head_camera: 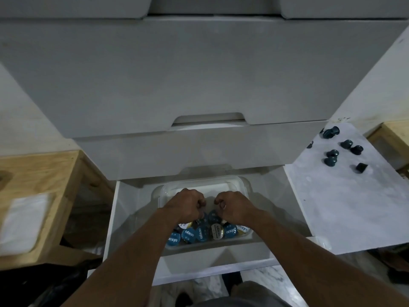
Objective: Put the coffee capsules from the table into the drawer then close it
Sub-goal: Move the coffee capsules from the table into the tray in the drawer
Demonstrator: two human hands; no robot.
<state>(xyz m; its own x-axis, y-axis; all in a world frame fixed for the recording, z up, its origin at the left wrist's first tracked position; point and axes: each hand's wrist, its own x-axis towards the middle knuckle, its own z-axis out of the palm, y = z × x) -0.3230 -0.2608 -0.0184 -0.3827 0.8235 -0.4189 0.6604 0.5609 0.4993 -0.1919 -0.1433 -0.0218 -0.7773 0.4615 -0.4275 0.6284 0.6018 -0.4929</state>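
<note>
Blue-lidded coffee capsules (pixel 208 232) lie heaped at the near end of a clear plastic tub (pixel 199 182), which sits inside the open bottom drawer (pixel 120 218); several more dark capsules (pixel 332 155) are scattered on the pale table (pixel 343 207) to the right, well apart from the drawer, some tipped on their sides; by my reading the task is partway through, with more to fetch before the drawer can be pushed in. Each capsule looks small, light and rigid in the body, with a thin foil lid that would probably dent under a fingernail; the smooth tapered cup is likely to slip and roll, so the sensible hold is a pinch across the flared rim or a loose handful cupped in the palm, not a squeeze on the lid. Both hands are over the tub, just above the heap; the left hand (pixel 184 206) and the right hand (pixel 234 206) each have the fingers curled in toward the palm, knuckles up, the two near each other but apart; whether either encloses a capsule I cannot tell, since the palms face down. Grey closed drawer fronts (pixel 199 74) rise above; a wooden stand (pixel 44 173) with a white cloth (pixel 24 222) is at the left.
</note>
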